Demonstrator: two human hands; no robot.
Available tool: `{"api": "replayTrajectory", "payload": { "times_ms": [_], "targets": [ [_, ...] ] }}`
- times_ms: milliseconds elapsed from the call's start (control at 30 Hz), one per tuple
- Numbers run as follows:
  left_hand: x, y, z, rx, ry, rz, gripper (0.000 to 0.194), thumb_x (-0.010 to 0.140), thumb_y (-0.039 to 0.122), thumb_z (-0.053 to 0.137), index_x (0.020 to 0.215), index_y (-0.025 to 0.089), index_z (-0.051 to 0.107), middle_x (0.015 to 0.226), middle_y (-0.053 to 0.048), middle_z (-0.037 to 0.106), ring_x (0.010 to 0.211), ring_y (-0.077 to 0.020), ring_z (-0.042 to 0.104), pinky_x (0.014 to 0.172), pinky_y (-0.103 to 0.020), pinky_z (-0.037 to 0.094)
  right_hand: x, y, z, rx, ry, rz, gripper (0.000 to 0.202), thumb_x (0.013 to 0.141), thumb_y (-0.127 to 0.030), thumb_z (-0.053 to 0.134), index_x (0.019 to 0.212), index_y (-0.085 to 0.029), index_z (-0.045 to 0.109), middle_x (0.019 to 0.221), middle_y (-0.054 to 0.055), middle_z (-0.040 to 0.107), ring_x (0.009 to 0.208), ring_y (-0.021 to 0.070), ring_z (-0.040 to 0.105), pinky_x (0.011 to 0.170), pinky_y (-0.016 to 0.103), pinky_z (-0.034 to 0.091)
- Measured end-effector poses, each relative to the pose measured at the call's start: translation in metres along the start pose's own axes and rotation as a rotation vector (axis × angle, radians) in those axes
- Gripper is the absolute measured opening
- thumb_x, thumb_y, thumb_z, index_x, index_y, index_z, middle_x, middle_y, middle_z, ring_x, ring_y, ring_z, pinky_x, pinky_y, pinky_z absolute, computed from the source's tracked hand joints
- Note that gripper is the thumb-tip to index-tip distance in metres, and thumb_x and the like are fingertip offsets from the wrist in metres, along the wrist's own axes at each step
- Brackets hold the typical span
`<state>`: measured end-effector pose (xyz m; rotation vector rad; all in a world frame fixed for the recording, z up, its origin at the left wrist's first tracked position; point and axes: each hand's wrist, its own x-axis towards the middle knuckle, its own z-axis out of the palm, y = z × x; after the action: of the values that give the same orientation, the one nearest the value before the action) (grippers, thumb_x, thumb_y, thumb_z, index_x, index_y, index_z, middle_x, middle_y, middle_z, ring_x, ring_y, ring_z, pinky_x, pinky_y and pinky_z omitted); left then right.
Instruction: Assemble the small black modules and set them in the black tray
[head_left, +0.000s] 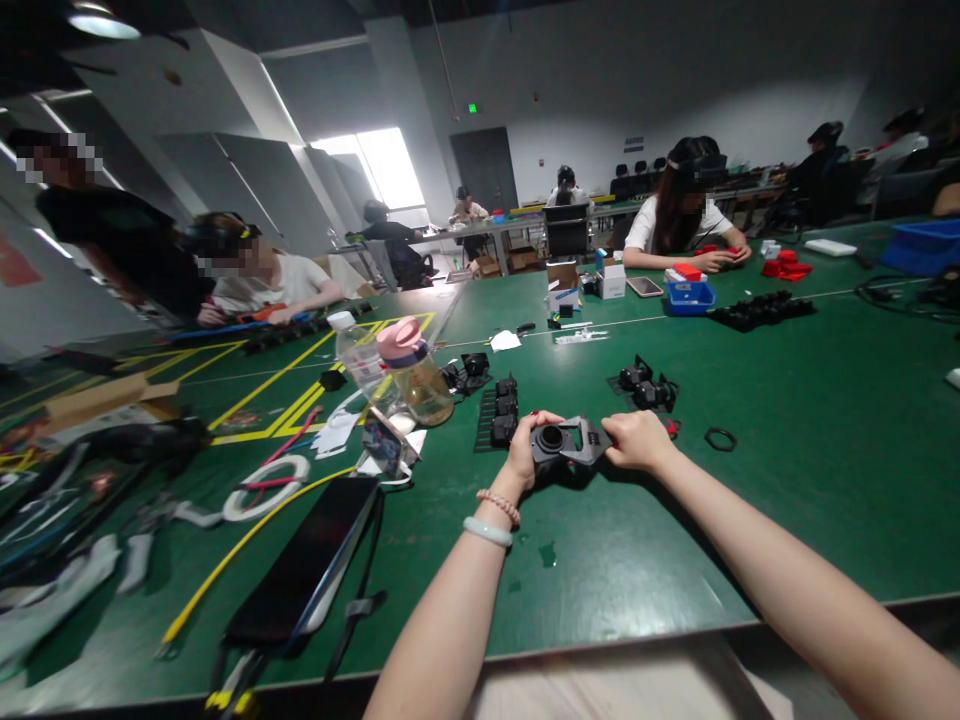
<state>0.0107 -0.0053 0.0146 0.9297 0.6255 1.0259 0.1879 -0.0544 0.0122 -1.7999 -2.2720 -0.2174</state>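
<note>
My left hand (525, 452) is closed around the left side of a black plastic part with a round lens-like ring (553, 438). My right hand (636, 440) is closed in a fist at the right end of an angled black bracket (592, 440), which meets the ringed part; whether the two are joined, I cannot tell. Both pieces are held above the green table. Just beyond my hands lie black camera-like assemblies (643, 385) and a row of black blocks on a slotted plate (504, 412). A black hexagonal ring (721, 439) lies right of my right hand.
Left of my hands stand a pink-lidded bottle (420, 385), a clear bottle (358, 350) and a propped phone (384, 440). A black tablet-like device (304, 560) and a yellow cable (247, 545) lie nearer. A co-worker (686, 210) sits across beside a blue bin (690, 298).
</note>
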Motion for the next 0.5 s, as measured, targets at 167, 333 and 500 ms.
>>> {"api": "replayTrajectory", "payload": {
  "times_ms": [167,333,500],
  "targets": [
    [0.0016,-0.0025,0.0015,-0.001,0.039,0.059,0.026,0.068,0.030,0.039,0.060,0.011,0.056,0.059,-0.001,0.055,0.057,-0.0101,0.049,0.062,-0.023,0.039,-0.0010,-0.0017,0.0003,-0.001,-0.001,0.012,0.024,0.066,-0.032,0.038,0.071,-0.017,0.056,0.072,0.005,0.061,0.067,0.0164,0.054,0.053,0.024,0.026],
    [0.0010,-0.0045,0.0022,0.027,0.062,0.101,0.027,0.069,0.029,0.038,0.061,0.011,0.057,0.061,-0.002,0.055,0.061,-0.0109,0.050,0.063,-0.023,0.040,-0.0021,-0.0039,0.0012,0.000,-0.023,0.025,0.023,0.066,-0.032,0.039,0.072,-0.017,0.055,0.073,0.005,0.061,0.068,0.0169,0.055,0.055,0.024,0.028],
    [-0.0011,-0.0073,0.0041,0.059,0.102,0.144,0.028,0.070,0.031,0.037,0.062,0.012,0.055,0.064,-0.002,0.057,0.063,-0.0124,0.052,0.065,-0.025,0.040,-0.0039,-0.0066,-0.0005,0.006,-0.054,0.050,0.024,0.067,-0.034,0.039,0.072,-0.017,0.056,0.075,0.006,0.062,0.070,0.0176,0.056,0.057,0.024,0.031]
  ]
}}
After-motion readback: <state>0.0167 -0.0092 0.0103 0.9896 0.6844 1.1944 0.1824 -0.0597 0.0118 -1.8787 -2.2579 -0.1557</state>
